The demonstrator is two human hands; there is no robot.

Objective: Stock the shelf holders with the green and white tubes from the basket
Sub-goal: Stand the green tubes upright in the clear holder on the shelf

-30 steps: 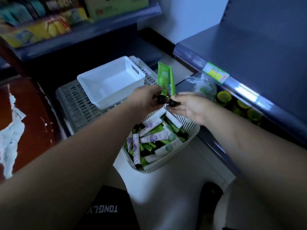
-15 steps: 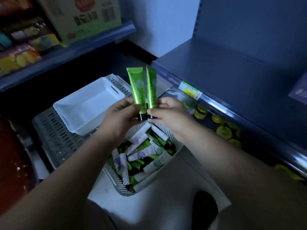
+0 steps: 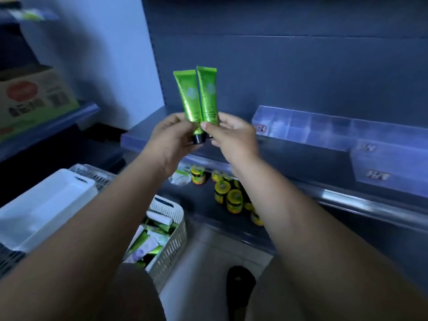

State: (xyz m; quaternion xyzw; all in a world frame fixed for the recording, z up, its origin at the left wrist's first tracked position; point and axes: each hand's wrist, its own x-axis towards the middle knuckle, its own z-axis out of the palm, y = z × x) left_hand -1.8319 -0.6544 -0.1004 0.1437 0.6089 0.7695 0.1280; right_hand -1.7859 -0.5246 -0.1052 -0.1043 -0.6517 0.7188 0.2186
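Your left grip [image 3: 171, 137] pinches the lower end of one green tube [image 3: 188, 96], thumb and fingers closed just above its black cap. Your right grip [image 3: 232, 137] pinches a second green tube [image 3: 208, 93] the same way, though its cap is mostly hidden behind the fingers. Both tubes stand upright, crimped ends up, side by side and touching or very nearly so.

You hold the pair just left of the clear holder [image 3: 301, 126], about level with it and not yet inside. Its compartments look empty, as far as the dim light lets me judge. So does the second holder [image 3: 389, 163], which sits to the right of the clear holder and nearer to you.

Well below and left of the clear holder, the basket [image 3: 172, 246] holds a heap of green and white tubes [image 3: 150, 242]. Yellow-lidded jars [image 3: 234, 198] stand on the lower shelf beneath the clear holder.

By my reading, stocking has barely begun. No tube is visibly placed, two are in your grips, and the bulk waits in the basket.
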